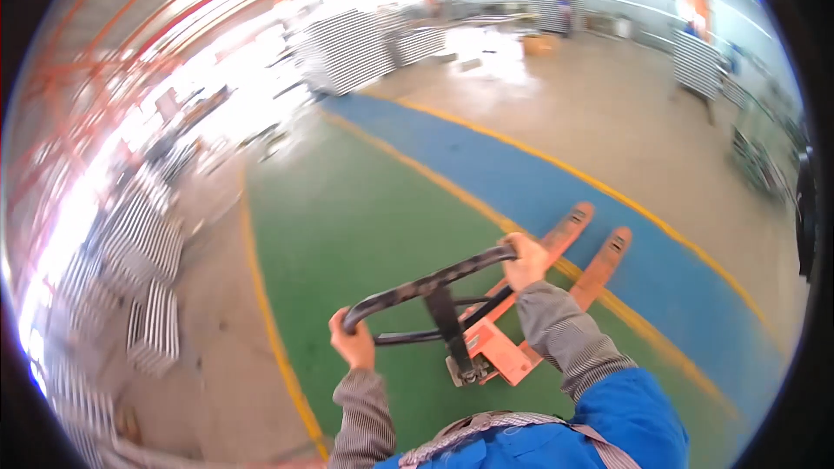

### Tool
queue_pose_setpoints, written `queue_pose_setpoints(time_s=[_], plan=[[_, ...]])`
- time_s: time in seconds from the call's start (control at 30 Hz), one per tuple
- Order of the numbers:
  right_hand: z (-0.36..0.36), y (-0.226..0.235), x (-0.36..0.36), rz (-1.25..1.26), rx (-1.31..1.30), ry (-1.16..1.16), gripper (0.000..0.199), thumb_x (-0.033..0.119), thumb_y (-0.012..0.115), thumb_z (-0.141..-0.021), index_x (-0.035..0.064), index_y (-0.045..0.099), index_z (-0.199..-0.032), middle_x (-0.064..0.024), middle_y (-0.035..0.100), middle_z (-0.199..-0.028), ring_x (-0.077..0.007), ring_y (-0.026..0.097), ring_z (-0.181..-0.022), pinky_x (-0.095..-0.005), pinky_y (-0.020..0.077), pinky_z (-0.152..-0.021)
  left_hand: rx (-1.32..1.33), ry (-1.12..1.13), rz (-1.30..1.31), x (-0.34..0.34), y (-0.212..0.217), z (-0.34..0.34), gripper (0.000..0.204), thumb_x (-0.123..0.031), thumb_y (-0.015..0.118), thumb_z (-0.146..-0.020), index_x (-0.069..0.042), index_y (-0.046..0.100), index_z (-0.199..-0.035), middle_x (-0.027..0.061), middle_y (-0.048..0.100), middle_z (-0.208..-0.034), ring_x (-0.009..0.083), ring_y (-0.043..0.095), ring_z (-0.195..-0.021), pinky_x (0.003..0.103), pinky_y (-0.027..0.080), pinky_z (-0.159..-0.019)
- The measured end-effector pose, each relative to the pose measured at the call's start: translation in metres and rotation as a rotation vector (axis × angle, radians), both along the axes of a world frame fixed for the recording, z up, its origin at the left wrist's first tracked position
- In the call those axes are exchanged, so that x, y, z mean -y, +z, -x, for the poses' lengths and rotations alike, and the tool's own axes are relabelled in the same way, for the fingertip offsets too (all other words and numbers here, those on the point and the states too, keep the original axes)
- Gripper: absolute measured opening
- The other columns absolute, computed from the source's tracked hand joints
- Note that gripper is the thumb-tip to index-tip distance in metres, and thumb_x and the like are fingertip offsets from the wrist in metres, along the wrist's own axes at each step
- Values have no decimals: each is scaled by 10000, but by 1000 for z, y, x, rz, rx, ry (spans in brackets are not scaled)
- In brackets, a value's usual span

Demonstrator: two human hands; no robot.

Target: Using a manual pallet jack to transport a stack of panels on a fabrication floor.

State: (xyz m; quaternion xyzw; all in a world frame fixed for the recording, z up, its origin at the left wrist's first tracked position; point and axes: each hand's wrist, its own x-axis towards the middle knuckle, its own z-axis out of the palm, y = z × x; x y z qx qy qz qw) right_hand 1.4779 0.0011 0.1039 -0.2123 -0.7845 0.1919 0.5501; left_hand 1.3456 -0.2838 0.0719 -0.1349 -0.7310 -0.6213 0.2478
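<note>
Both of my hands grip the black loop handle [430,282] of an orange pallet jack [499,349]. My left hand [353,341] holds the handle's near-left end. My right hand [525,260] is closed around its far-right end. The jack's two orange forks [599,252] point away from me across the floor, with nothing on them, and reach from the green floor onto the blue lane. My sleeves are grey knit under a blue jacket.
The green floor [347,226] is bordered by yellow lines [265,313], with a blue lane [556,191] to the right. Stacks of grey metal racks [152,313] line the left side, and more stand at the back [347,48]. Bare concrete [608,104] lies beyond the lane.
</note>
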Motion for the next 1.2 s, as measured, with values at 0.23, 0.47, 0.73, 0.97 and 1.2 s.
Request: queue_pose_setpoints(time_s=[0.23, 0.47, 0.73, 0.97, 1.2], plan=[[81, -34, -3, -35, -2, -87, 142, 55, 616, -641, 85, 567, -771, -99, 566, -662, -287, 570, -631, -350, 447, -555, -44, -188, -120, -40, -56, 162, 246, 96, 483, -720, 11, 490, -950, 75, 504, -849, 170, 504, -737, 259, 423, -673], [103, -64, 23, -14, -49, -444, 227, 34, 617, -566, 82, 551, -778, -78, 567, -673, -275, 566, -634, -360, 446, -567, -29, -528, -60, -122, -81, 271, 268, 79, 459, -752, -30, 451, -997, 29, 452, -789, 95, 422, -609, 212, 369, -525], [150, 16, 29, 3, 42, -689, 317, -23, 629, -504, 56, 541, -798, -86, 551, -677, -277, 554, -630, -366, 434, -557, 0, -935, -120, -305, 3, 335, 314, 140, 440, -651, -16, 490, -919, 62, 500, -848, 163, 491, -761, 236, 403, -705], [174, -3, -21, -2, 35, -834, 290, -8, 616, -523, 36, 554, -802, -100, 535, -638, -288, 535, -577, -363, 420, -531, 63, -1005, -145, -428, -12, 338, 225, 100, 485, -715, -13, 500, -908, 55, 510, -828, 132, 491, -749, 234, 424, -669], [165, 7, -80, -8, 39, -884, 306, -19, 605, -493, 11, 553, -794, -115, 536, -620, -292, 529, -549, -357, 423, -518, -24, -1058, -151, -501, -13, 333, 121, 40, 541, -754, -17, 499, -852, 43, 505, -779, 116, 467, -706, 232, 426, -669]])
